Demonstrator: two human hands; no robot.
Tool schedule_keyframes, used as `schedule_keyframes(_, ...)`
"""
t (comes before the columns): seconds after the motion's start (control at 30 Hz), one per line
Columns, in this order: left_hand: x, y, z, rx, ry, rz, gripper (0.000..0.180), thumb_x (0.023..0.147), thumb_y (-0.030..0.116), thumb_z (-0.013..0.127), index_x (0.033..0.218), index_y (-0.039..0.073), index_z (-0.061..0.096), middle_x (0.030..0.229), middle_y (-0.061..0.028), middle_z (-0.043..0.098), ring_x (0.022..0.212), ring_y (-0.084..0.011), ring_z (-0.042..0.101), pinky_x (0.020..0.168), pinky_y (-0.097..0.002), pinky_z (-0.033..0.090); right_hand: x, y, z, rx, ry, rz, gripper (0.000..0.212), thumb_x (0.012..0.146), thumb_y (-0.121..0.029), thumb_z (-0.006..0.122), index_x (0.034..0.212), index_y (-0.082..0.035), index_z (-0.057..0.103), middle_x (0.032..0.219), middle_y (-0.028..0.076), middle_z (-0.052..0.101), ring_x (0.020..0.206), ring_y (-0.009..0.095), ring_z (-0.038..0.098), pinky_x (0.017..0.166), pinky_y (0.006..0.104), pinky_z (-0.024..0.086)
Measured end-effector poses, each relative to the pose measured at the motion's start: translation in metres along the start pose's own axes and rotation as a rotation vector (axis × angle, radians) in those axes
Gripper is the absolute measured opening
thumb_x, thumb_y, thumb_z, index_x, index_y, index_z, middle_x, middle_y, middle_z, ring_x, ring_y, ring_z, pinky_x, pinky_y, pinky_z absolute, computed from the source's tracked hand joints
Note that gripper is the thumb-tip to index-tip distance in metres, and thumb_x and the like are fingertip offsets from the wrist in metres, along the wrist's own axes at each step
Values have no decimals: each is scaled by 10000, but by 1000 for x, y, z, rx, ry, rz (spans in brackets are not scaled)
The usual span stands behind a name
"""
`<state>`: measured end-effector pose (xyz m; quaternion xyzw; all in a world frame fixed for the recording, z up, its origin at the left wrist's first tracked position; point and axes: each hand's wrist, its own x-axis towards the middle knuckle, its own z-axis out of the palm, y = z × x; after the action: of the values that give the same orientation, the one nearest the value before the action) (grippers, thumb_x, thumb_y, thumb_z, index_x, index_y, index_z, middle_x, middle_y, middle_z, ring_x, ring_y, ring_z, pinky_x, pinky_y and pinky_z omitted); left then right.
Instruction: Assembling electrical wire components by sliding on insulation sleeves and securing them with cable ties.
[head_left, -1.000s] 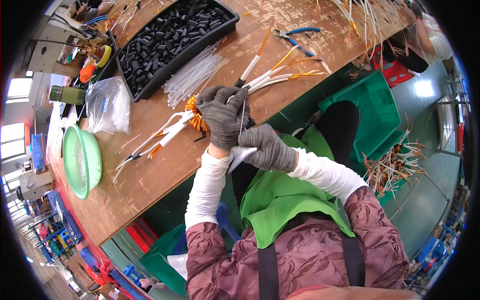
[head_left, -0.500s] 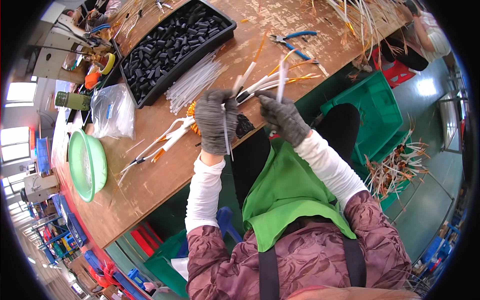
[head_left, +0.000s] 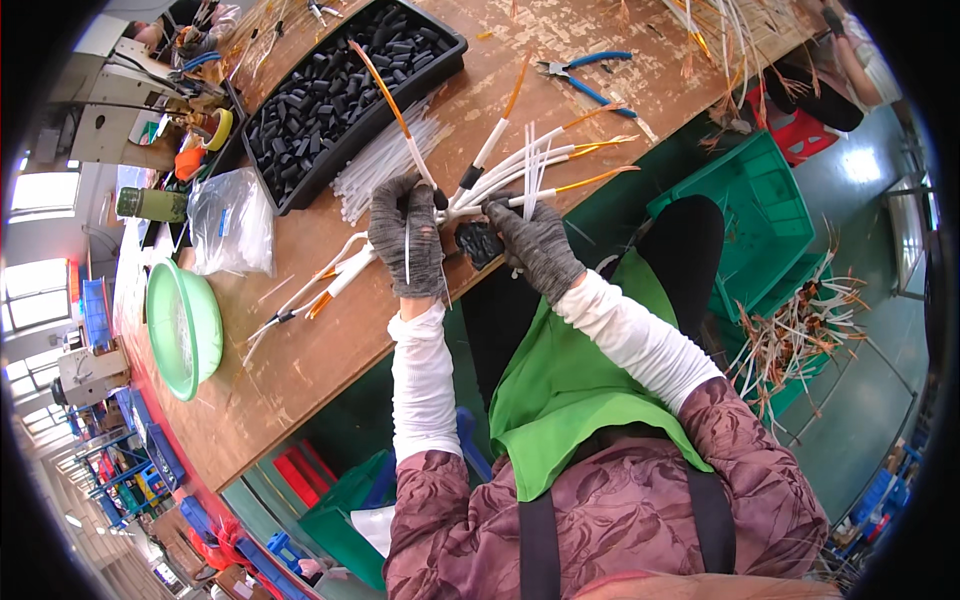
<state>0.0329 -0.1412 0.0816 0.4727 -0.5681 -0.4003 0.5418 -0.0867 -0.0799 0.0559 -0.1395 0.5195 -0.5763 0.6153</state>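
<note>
My left hand, in a grey glove, is closed on a white cable with a long orange end and a black sleeve at its base. A thin white cable tie hangs across its fingers. Between my hands a bundle of white cables with orange ends fans out over the table; one carries a black sleeve. My right hand, gloved too, has its fingers closed at the bundle's near side, with several white cable ties sticking up from it. The bundle's joint is partly hidden by my fingers.
A black tray of short black sleeves stands beyond loose cable ties. Blue-handled cutters lie at the far right. A green basin and a clear bag are left. Green crates stand right, below the table edge.
My left hand has shifted slightly left and now holds a cable tilted up-left. The right hand has moved left and down to the bundle, its cable ties now spread apart.
</note>
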Motion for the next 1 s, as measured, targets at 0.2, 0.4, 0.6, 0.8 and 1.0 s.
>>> schedule_keyframes(0.2,5,-3,0,-36,-72,-69,131,824,29,597,941,-13,556,767,-63,591,669,-124,557,629,-255,474,-2,-13,-8,140,-100,180,154,883,-215,577,976,-94,554,616,-33,477,398,25,335,346,187,243)
schedule_keyframes(0.4,-18,46,-13,301,-225,244,321,782,86,671,1048,-13,522,935,-89,581,804,-197,562,788,-304,462,-18,-25,-48,65,-284,150,281,928,-340,473,995,-73,533,668,-5,513,386,29,330,322,192,261)
schedule_keyframes(0.6,-85,92,-27,97,-103,445,182,828,153,634,897,-9,586,817,-77,566,719,-190,528,666,-283,431,-56,-37,-68,-111,-503,16,405,927,-435,424,987,-68,585,641,3,519,427,36,361,401,180,286)
schedule_keyframes(0.8,-78,62,17,-135,-413,-265,177,847,146,615,935,-8,622,755,-56,597,651,-99,532,575,-232,419,-67,-39,-75,-221,-658,13,438,925,-443,425,956,-45,604,639,-3,553,457,36,395,415,185,286)
schedule_keyframes(1.0,-72,49,21,29,-529,-212,117,803,101,648,826,-12,629,677,-53,620,628,-96,553,578,-241,441,-68,-34,-80,-318,-642,97,367,925,-411,441,925,-79,595,641,-12,554,476,32,400,430,185,291)
